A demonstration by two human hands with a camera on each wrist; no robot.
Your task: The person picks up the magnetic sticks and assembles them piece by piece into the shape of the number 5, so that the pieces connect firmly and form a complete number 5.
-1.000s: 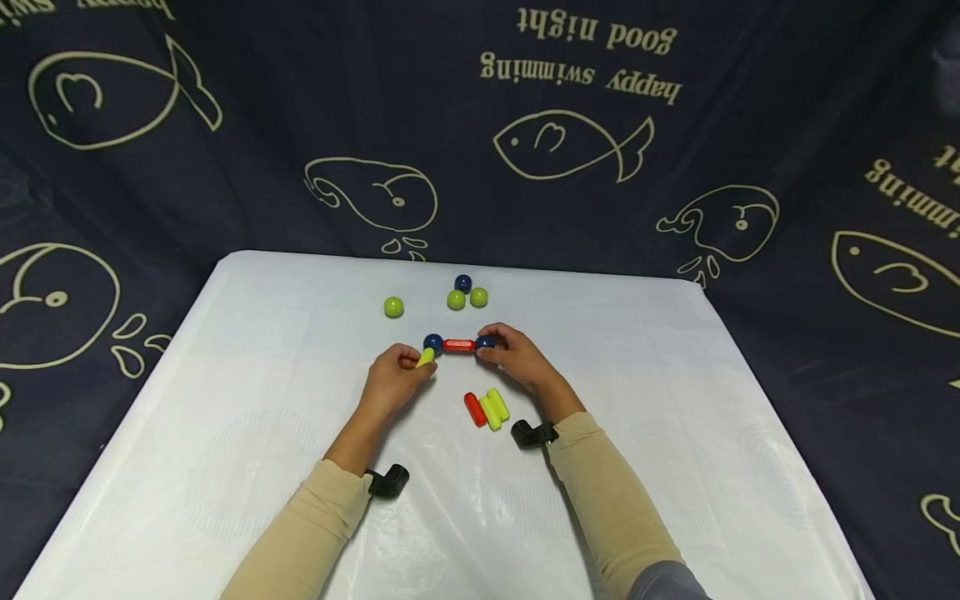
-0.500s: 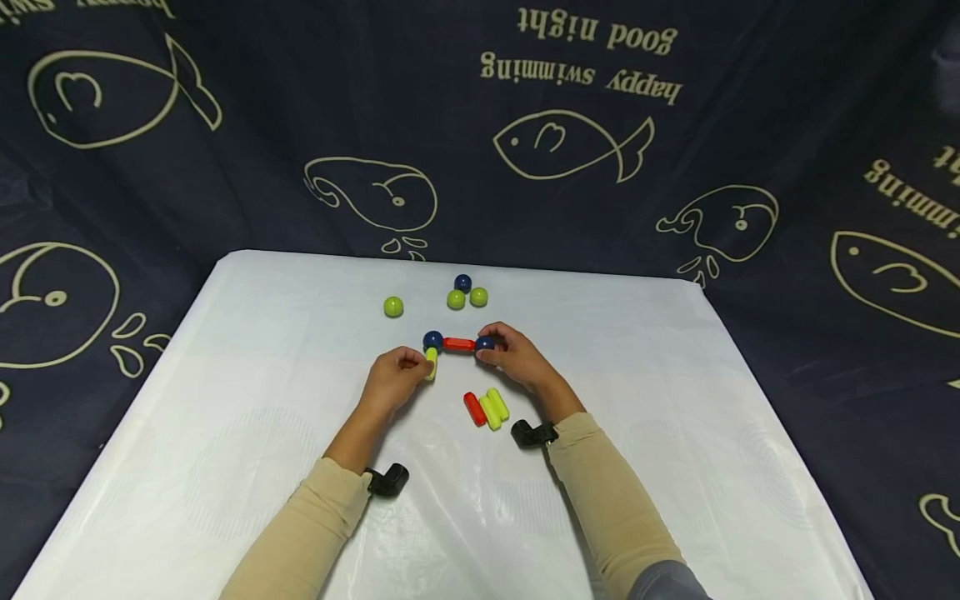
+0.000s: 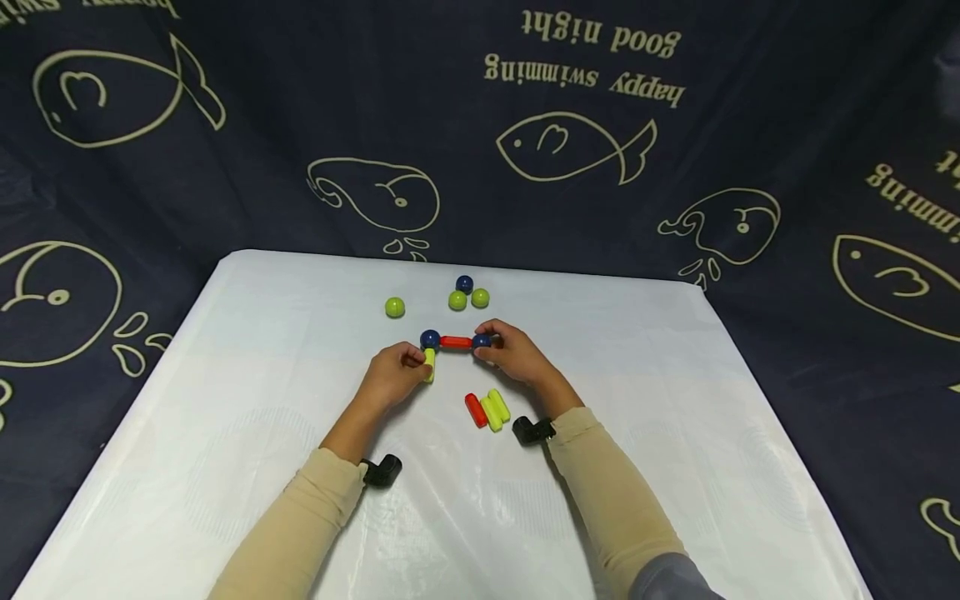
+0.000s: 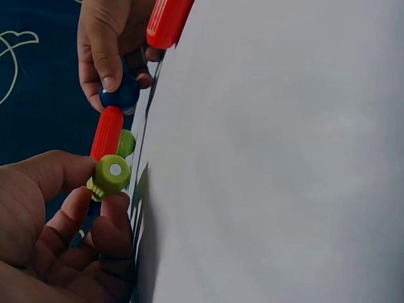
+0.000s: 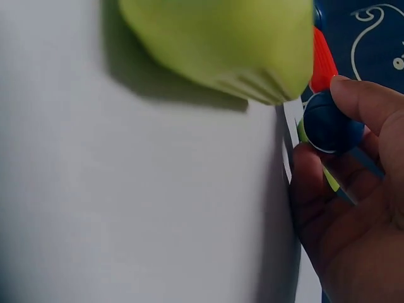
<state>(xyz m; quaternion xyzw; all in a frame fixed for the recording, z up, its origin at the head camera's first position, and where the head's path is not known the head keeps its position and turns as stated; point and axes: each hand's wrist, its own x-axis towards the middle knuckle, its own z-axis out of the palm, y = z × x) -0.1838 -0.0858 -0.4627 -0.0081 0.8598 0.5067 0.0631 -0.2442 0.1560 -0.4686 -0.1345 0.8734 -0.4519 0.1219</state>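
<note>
My left hand pinches a yellow-green toy rod between thumb and fingertips. In the left wrist view the rod's near end shows a pale round disc. The rod's far end meets a dark blue ball. From that ball a red rod runs right to a second dark blue ball. My right hand holds this second ball with its thumb and fingers, covering part of it.
A loose red rod and two yellow-green rods lie side by side nearer me. Behind the hands sit a lone green ball and a cluster of one blue ball and two green balls. Dark printed cloth hangs beyond the white table.
The yellow-green rod in my left hand has swung from a slant to pointing straight toward me below the left blue ball. The joined balls and red rod have shifted slightly left.
</note>
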